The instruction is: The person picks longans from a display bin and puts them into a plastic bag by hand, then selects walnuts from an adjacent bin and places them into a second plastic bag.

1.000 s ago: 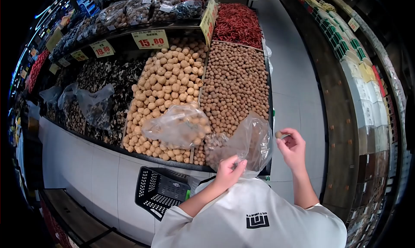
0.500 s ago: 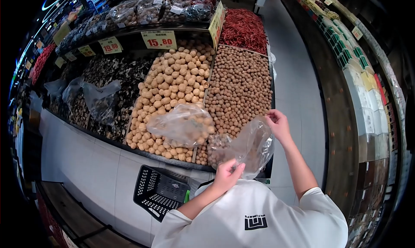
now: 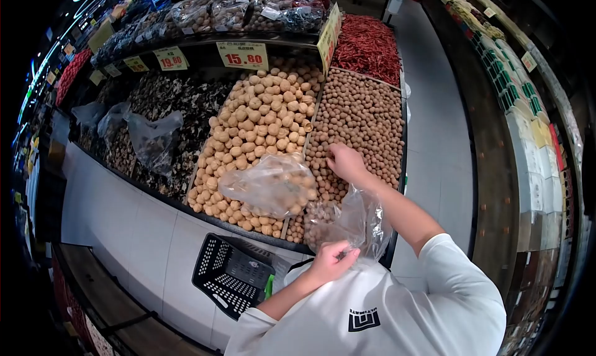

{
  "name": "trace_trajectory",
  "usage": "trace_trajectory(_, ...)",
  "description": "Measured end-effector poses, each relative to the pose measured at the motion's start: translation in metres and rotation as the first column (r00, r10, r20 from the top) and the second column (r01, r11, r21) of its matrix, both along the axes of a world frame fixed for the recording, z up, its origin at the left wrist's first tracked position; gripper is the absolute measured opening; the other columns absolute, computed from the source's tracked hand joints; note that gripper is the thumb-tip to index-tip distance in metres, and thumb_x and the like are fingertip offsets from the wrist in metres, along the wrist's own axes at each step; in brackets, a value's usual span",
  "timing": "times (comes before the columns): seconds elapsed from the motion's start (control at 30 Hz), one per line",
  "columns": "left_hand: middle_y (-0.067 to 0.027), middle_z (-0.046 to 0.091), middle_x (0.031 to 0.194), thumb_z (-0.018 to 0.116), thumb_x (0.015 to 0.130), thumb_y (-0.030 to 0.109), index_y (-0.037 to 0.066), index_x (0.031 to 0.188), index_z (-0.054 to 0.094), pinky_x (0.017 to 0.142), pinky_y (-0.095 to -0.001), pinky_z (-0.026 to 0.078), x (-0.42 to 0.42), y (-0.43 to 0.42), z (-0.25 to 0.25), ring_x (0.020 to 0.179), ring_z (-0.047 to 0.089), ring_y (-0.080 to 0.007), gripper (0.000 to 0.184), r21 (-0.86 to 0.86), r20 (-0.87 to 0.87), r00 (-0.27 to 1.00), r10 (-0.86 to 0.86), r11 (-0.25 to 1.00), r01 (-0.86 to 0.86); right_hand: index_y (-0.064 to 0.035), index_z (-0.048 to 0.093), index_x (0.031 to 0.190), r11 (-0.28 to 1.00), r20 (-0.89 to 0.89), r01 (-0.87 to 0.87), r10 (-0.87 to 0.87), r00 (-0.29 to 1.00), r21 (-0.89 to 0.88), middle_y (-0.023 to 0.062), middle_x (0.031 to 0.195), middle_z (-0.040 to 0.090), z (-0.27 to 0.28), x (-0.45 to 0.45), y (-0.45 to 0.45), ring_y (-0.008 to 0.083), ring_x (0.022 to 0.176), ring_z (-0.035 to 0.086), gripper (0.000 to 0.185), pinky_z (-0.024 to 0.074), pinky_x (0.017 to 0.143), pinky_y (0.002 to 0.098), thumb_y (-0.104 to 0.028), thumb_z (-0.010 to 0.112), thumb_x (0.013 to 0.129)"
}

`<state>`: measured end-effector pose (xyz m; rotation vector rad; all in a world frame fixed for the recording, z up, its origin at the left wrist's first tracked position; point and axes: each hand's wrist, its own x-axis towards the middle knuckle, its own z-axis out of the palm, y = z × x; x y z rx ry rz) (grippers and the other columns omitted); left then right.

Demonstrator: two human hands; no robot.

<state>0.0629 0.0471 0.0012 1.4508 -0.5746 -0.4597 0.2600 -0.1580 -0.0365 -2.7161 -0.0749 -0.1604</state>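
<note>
My left hand (image 3: 334, 263), closed on the gathered edge of a clear plastic bag (image 3: 370, 232), is close to my body. The bag hangs over the front of a bin, with small brown balls visible in or through its left part. My right hand (image 3: 346, 162) reaches past the bag to a bin of small round brown balls that look like dried longans (image 3: 357, 114). Its fingers are bent in at their surface; whatever lies between the fingertips is hidden.
Left of them are walnuts (image 3: 254, 117) with another clear bag (image 3: 270, 186) on top, then dark dried fungus (image 3: 186, 101). Red dried chillies (image 3: 363, 48) fill the far bin. A black basket (image 3: 233, 272) is below the front edge. Shelves of packages line the right.
My right hand has let go of the bag's upper right edge and moved left onto the brown balls. The bag has sagged lower. My left hand keeps hold of it.
</note>
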Motion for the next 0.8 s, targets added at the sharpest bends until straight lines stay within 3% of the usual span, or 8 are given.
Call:
trace_trajectory(0.23,-0.0027,0.064,0.067,0.069,0.097,0.009,-0.002,0.08,0.063,0.053,-0.0254,0.045,0.006,-0.004,0.001,0.061,0.057,-0.0057,0.02,-0.013,-0.01,0.998,0.063,0.998,-0.063,-0.007,0.064,0.1,0.995,-0.006,-0.005,0.005,1.0,-0.097,0.0158,0.099,0.067,-0.019,0.012,0.006,0.0384,0.087,0.069,0.017,0.0566,0.074,0.0475,-0.017,0.067,0.087)
trace_trajectory(0.33,-0.0024,0.064,0.067,0.069,0.097,0.009,-0.002,0.08,0.063,0.053,-0.0253,0.045,0.006,-0.005,0.002,0.06,0.057,-0.0057,0.02,-0.016,-0.01,0.998,0.064,0.998,-0.064,-0.0058,0.064,0.1,0.999,0.081,0.047,-0.048,0.996,0.019,0.0164,0.097,0.067,-0.014,0.001,0.002,0.039,0.086,0.068,0.018,0.0566,0.074,0.0467,-0.017,0.067,0.087)
trace_trajectory(0.43,-0.0021,0.065,0.068,0.068,0.097,0.008,-0.002,0.081,0.064,0.054,-0.0252,0.045,0.006,-0.004,0.004,0.061,0.057,-0.0058,0.019,-0.022,-0.015,0.999,0.05,0.998,-0.05,-0.0045,0.065,0.103,0.969,0.114,0.153,-0.177,0.978,0.193,0.0144,0.094,0.067,-0.005,-0.024,-0.019,0.0339,0.084,0.069,0.02,0.0564,0.073,0.0411,-0.014,0.069,0.085)
trace_trajectory(0.5,-0.0021,0.065,0.069,0.068,0.097,0.007,-0.002,0.082,0.064,0.054,-0.0251,0.045,0.003,-0.003,0.003,0.061,0.058,-0.0059,0.018,-0.029,-0.024,0.999,0.041,0.999,-0.041,-0.0034,0.066,0.108,0.86,0.087,0.167,-0.237,0.968,0.481,0.0086,0.093,0.067,-0.005,-0.048,-0.047,0.0213,0.074,0.067,0.024,0.0547,0.067,0.0331,-0.009,0.072,0.085)
trace_trajectory(0.57,-0.0021,0.067,0.073,0.066,0.098,0.007,-0.002,0.086,0.066,0.055,-0.0242,0.047,-0.002,-0.003,-0.002,0.063,0.059,-0.006,0.016,-0.052,-0.052,0.993,0.102,0.993,-0.105,-0.0011,0.066,0.108,0.752,-0.001,0.272,-0.34,0.94,0.601,0.0017,0.088,0.068,0.029,-0.083,-0.06,0.0041,0.068,0.056,0.022,0.0467,0.061,0.0213,-0.003,0.073,0.087)
trace_trajectory(0.63,-0.0021,0.066,0.073,0.067,0.098,0.008,-0.003,0.087,0.066,0.055,-0.0246,0.047,-0.009,-0.002,-0.001,0.062,0.058,-0.0063,0.015,-0.065,-0.135,0.984,0.116,0.99,-0.125,-0.0019,0.065,0.109,0.753,0.094,0.295,-0.427,0.899,0.588,0.0033,0.095,0.066,0.023,-0.111,-0.094,0.0052,0.064,0.056,0.022,0.048,0.058,0.0224,-0.004,0.072,0.088)
trace_trajectory(0.67,-0.0021,0.064,0.072,0.068,0.098,0.009,-0.003,0.089,0.066,0.055,-0.0249,0.046,-0.007,-0.003,0.0,0.061,0.058,-0.0067,0.015,-0.077,-0.212,0.969,0.13,0.986,-0.15,-0.0017,0.064,0.11,0.7,0.115,0.297,-0.477,0.872,0.65,0.0032,0.096,0.066,0.034,-0.125,-0.102,0.0043,0.065,0.055,0.022,0.0466,0.058,0.0213,-0.002,0.071,0.089)
trace_trajectory(0.8,-0.0008,0.065,0.073,0.066,0.1,0.009,-0.002,0.089,0.067,0.056,-0.0237,0.047,-0.011,-0.003,0.01,0.063,0.059,-0.0047,0.016,-0.09,-0.246,0.957,0.154,0.979,-0.181,-0.0013,0.058,0.11,0.518,0.182,0.246,-0.642,0.745,0.819,0.0037,0.105,0.064,0.083,-0.183,-0.1,0.0018,0.067,0.051,0.024,0.0434,0.059,0.0187,0.002,0.072,0.091)
